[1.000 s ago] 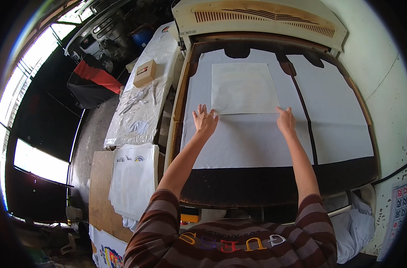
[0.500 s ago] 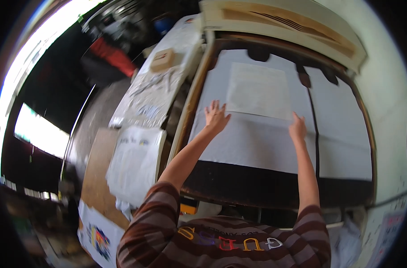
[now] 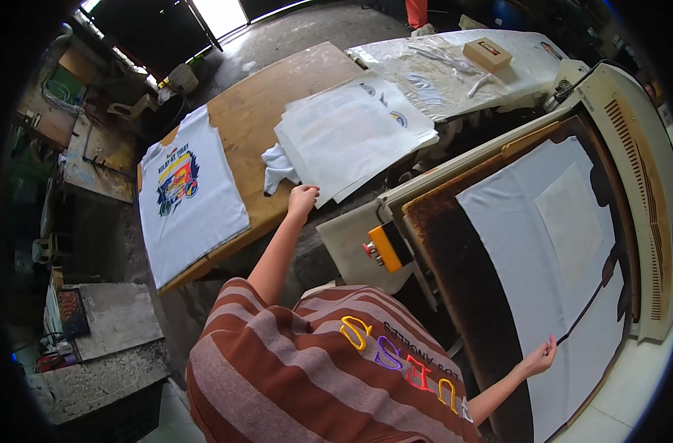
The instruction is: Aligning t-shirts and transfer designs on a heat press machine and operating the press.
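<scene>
My left hand [image 3: 303, 201] is closed at the near corner of a stack of large white paper sheets [image 3: 359, 136], its fingertips pinching the edge of a sheet. The sheets are fanned unevenly, with coloured print faintly visible on some. My right hand [image 3: 539, 359] is over the white fabric [image 3: 499, 229] on the dark heat press bed [image 3: 455, 244], fingers extended and holding nothing. Farther up the fabric lies a flat, pale rectangular sheet [image 3: 573, 221]. Beside my right hand, a dark gap [image 3: 584, 310] runs between two fabric pieces.
A white printed shirt [image 3: 189, 196] lies on the wooden table [image 3: 277, 81] to the left. Behind the stack, a plastic-covered table [image 3: 455, 92] holds a small tan box [image 3: 488, 54]. An orange control box [image 3: 384, 249] with a red button sits at the press's front edge.
My view has swung left toward the wooden table. My left hand has moved from the press bed to the paper stack, whose sheets now look fanned. My right hand stays over the fabric.
</scene>
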`<state>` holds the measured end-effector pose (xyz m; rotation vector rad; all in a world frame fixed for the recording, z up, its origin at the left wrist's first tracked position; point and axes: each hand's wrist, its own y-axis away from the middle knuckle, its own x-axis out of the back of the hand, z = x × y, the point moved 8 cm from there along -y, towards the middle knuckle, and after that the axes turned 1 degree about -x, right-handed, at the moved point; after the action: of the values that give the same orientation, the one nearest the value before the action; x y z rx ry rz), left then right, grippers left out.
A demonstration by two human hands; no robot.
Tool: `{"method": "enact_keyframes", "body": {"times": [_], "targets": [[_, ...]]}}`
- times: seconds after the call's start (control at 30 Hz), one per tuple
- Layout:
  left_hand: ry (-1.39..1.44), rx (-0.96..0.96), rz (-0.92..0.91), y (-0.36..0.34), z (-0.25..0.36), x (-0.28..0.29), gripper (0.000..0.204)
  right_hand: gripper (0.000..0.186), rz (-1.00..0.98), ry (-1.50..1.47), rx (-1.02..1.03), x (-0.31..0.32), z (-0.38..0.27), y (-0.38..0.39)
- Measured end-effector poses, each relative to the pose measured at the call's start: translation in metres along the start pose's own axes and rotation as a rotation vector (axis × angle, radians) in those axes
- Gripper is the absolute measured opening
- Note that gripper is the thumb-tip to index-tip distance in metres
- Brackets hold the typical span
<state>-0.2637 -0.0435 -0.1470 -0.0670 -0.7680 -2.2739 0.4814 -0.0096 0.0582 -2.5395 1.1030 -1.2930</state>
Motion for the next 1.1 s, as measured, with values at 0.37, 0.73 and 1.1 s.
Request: {"method": "enact_keyframes", "body": {"times": [0.37,0.73,1.1], "targets": [[0.166,0.276,0.055,-0.048,-0.044,-0.011,0.037,0.019,-0.140,-0.011,0.312,-0.010,-0.155,0.086],[0.071,-0.030,0.223,-0.054,0.033,-0.014,0.038,0.016,-0.161,0.048,0.127,0.030,-0.120,0.130],[-0.594,-0.147,0.185,-0.068,0.111,-0.008,0.039,0.012,-0.270,0.077,0.254,0.050,-0.114,0.119]]}}
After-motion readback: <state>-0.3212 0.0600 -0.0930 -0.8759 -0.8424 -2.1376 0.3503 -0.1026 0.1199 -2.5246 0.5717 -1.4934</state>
